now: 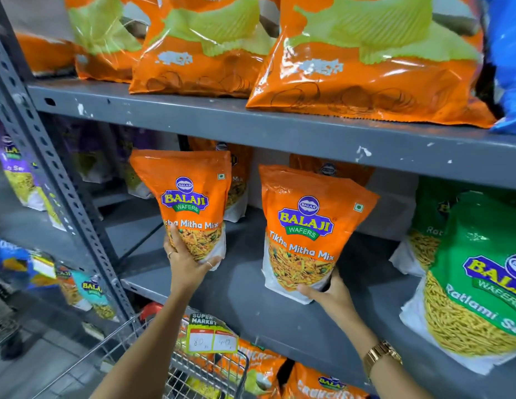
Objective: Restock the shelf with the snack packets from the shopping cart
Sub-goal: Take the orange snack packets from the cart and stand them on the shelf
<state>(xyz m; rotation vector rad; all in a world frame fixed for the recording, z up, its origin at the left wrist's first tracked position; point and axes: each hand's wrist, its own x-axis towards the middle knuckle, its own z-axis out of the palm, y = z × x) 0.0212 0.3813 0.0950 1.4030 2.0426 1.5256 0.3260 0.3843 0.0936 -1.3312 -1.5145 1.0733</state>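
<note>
Two orange Tikha Mitha Mix packets stand upright over the grey middle shelf (251, 306). My left hand (187, 263) grips the bottom of the left packet (187, 191), held just above the shelf board. My right hand (331, 295) holds the lower right corner of the right packet (311, 226), whose base rests near the shelf's front edge. More orange packets of the same kind (239, 174) stand behind them. The wire shopping cart (193, 370) is below my arms, with orange snack packets (256, 367) inside.
Large orange chip bags (366, 67) fill the shelf above. Green Ratlami Sev packets (475, 277) stand on the right of the middle shelf. Purple packets (18, 174) sit beyond the perforated upright post (58, 180). A price tag (210, 335) hangs on the shelf edge.
</note>
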